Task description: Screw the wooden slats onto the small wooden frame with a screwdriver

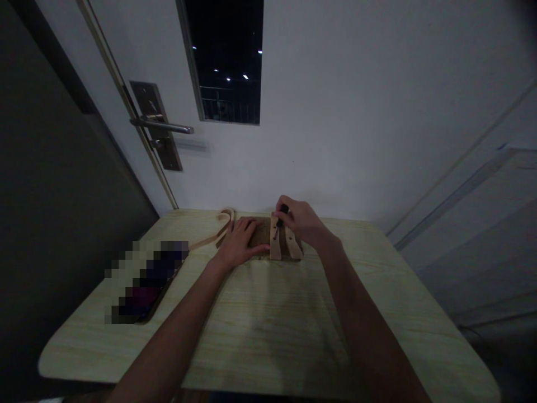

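Observation:
A brown wooden board [260, 230] lies near the far edge of the table. Two pale shaped wooden pieces sit at its right end, one piece [275, 251] left of the other piece [296, 249]. My left hand [238, 244] rests on the board's left part with fingers spread, its thumb reaching toward the nearer pale piece. In my right hand [302, 220] is a screwdriver [283, 211] with a black handle, gripped between thumb and fingers. Its shaft slants down to the left pale piece; whether the tip sits on a screw is too small to tell.
A tan curled strip [207, 240] lies left of the board. A dark flat device [153, 296], mostly pixelated, is on the table's left side. The pale wood-grain table [260, 336] stands against a white door [319, 112] with a metal handle [168, 127].

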A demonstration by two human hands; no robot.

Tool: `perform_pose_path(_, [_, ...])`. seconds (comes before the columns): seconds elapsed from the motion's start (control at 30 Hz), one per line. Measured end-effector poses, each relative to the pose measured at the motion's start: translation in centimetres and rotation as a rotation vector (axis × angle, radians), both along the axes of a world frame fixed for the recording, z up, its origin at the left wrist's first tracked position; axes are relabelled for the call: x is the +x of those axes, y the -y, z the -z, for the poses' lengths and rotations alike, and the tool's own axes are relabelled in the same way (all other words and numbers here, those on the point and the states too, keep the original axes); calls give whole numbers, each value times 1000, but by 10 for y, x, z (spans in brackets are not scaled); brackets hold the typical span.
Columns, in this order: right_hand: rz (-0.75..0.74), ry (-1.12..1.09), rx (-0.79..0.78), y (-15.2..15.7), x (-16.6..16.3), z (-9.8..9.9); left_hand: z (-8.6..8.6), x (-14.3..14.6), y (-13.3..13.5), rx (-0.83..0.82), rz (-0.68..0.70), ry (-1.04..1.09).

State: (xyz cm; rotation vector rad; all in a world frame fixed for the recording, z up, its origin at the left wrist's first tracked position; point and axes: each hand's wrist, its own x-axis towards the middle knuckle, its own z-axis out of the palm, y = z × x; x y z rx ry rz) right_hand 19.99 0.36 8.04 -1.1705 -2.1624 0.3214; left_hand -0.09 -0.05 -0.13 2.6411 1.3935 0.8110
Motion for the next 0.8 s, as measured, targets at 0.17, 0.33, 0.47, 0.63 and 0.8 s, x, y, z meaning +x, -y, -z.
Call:
perform_pose_path(0.17, [-67, 12, -34, 5, 2, -2, -1, 0, -1, 9, 40, -42])
perform_pose_path(0.33, [-105, -6, -106, 8, 3, -3, -2, 0, -2, 7, 77, -79])
perform_pose_path(0.47, [-75, -48, -88, 5, 1, -2, -2, 0, -2, -14, 64, -77])
perform_pose_path(0.63, [22, -39, -45, 3, -2, -1, 0, -1, -3, -23, 54, -56])
perform_pose_path(0.8, [32, -14, -45, 2, -3, 0, 0, -1, -5, -41, 61, -17])
